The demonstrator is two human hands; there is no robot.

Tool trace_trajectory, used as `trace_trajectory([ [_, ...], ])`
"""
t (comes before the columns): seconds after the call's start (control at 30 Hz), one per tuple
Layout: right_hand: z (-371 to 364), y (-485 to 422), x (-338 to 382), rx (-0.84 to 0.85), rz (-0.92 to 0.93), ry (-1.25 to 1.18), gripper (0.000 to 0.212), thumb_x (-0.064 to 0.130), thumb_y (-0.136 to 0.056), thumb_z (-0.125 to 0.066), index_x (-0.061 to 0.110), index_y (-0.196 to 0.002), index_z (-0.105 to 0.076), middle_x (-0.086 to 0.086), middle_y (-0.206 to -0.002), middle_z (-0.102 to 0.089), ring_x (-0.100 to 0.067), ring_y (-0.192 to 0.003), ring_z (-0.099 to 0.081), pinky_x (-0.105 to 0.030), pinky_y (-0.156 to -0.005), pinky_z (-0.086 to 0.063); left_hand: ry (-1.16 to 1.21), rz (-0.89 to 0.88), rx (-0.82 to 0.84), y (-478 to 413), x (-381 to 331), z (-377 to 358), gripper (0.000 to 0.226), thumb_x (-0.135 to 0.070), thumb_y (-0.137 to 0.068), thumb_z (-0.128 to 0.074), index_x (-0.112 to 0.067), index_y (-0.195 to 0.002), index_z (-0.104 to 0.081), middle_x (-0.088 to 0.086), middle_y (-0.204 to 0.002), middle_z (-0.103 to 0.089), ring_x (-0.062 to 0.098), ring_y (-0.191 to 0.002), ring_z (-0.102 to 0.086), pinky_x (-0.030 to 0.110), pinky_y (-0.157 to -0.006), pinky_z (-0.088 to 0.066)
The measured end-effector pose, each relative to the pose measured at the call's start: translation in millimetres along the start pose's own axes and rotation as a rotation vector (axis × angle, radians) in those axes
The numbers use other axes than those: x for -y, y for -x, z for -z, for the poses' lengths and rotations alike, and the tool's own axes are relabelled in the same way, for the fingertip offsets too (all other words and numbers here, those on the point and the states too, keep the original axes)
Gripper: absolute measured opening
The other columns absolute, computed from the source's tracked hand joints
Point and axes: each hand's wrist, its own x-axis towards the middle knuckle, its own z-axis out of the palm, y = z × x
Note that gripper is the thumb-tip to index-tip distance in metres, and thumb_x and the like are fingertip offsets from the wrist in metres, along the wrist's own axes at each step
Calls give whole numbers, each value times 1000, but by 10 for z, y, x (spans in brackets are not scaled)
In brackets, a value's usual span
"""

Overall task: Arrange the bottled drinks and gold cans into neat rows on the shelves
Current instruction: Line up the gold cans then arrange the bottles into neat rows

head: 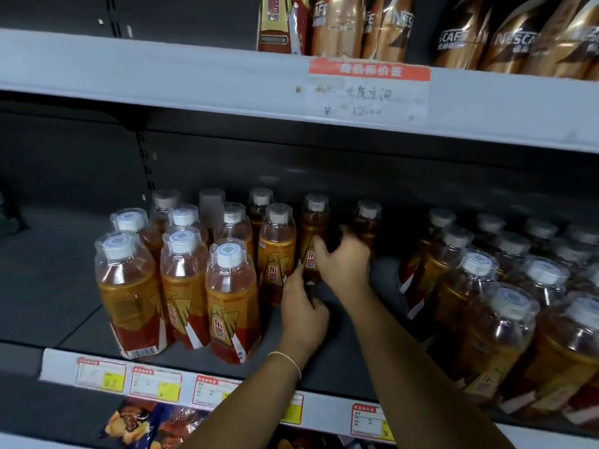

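Amber drink bottles with white caps and red-gold labels stand on the middle shelf point(81, 312). One group point(231, 299) is lined up in rows on the left, and another group point(505, 306) fills the right side. In the gap between them stands a single bottle point(315, 222). My right hand point(345, 265) grips it around the label, thumb in front and fingers curled behind. My left hand point(301, 314) holds the same bottle low down near its base. Gold cans point(338, 25) stand on the top shelf, with more gold cans point(515, 40) to their right.
The grey top shelf edge point(194, 76) carries a handwritten price label point(368, 92). Price tags point(155, 382) line the middle shelf's front rail. Snack bags point(136, 422) lie on the shelf below. The middle shelf's far left is bare, and a red-gold carton point(275, 21) stands beside the gold cans.
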Motion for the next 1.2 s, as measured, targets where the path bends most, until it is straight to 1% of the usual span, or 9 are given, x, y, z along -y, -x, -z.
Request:
trace_trajectory([
  [0.17, -202, -256, 103, 178, 22, 58, 44, 38, -91, -65, 2, -116, -62, -8, -101, -69, -20, -91, -66, -19, -71, -41, -5, 23, 20, -16, -15, 12, 70, 13, -80, -48, 0, -147, -32, 16, -149, -37, 22, -141, -31, 14, -111, -16],
  [0.43, -22, -36, 47, 118, 5, -25, 26, 37, -82, -76, 16, -93, -66, 8, -80, -65, -8, -75, -62, -15, -62, -37, -11, 32, 16, -24, 31, 2, 70, 7, -84, -48, -3, -150, -25, 13, -154, -30, 20, -144, -22, -7, -97, 3],
  [0.57, 179, 186, 43, 86, -32, -87, 34, 38, -73, -82, 24, -99, -65, 15, -84, -64, -3, -79, -62, -14, -69, -43, -3, 28, 15, -10, 18, 9, 72, 5, -84, -53, -5, -150, -26, 10, -153, -32, 19, -144, -25, 14, -111, -11],
  [0.7, 441, 391, 1, 69, -15, -119, 38, 41, -69, -84, 35, -98, -61, 21, -82, -63, 6, -78, -61, 0, -66, -39, -18, -52, 51, 9, 31, 34, 63, 4, -79, -59, -11, -138, -46, 4, -133, -49, 13, -124, -44, 11, -97, -27],
  [0.8, 634, 485, -57, 52, -46, -104, 43, 48, -67, -83, 35, -103, -63, 19, -87, -67, 5, -81, -63, -11, -73, -49, -47, -102, 117, 34, 44, 25, 63, 3, -75, -61, -12, -135, -50, 3, -128, -53, 6, -114, -44, -1, -89, -26],
  [0.87, 744, 529, -101, 33, -77, -116, 37, 54, -64, -82, 45, -91, -59, 25, -78, -64, 10, -77, -62, -11, -69, -48, -54, -147, 179, 65, 35, 1, 64, -3, -72, -63, -14, -134, -50, -3, -122, -53, 6, -112, -46, -4, -89, -29],
  [0.97, 850, 580, -193, 24, -110, -170, 34, 61, -61, -79, 53, -84, -55, 35, -80, -65, 16, -81, -61, -16, -71, -53, -109, -194, 285, 83, 32, -33, 66, -23, -69, -61, -19, -135, -51, -2, -118, -59, 16, -113, -51, 26, -99, -43],
  [1.1, 864, 624, -327, 70, -146, -240, 49, 58, -69, -77, 47, -113, -60, 30, -90, -68, 5, -87, -67, -31, -83, -58, -168, -222, 290, 93, 82, -70, 71, -24, -73, -71, -21, -139, -47, 0, -124, -57, 16, -117, -47, 21, -97, -35],
  [1.2, 798, 683, -439, 99, -171, -271, 57, 48, -78, -77, 30, -128, -58, 18, -85, -70, 2, -77, -69, -31, -76, -60, -173, -213, 261, 87, 106, -90, 71, -19, -76, -76, -20, -141, -46, -5, -124, -54, 14, -119, -46, 17, -97, -33],
])
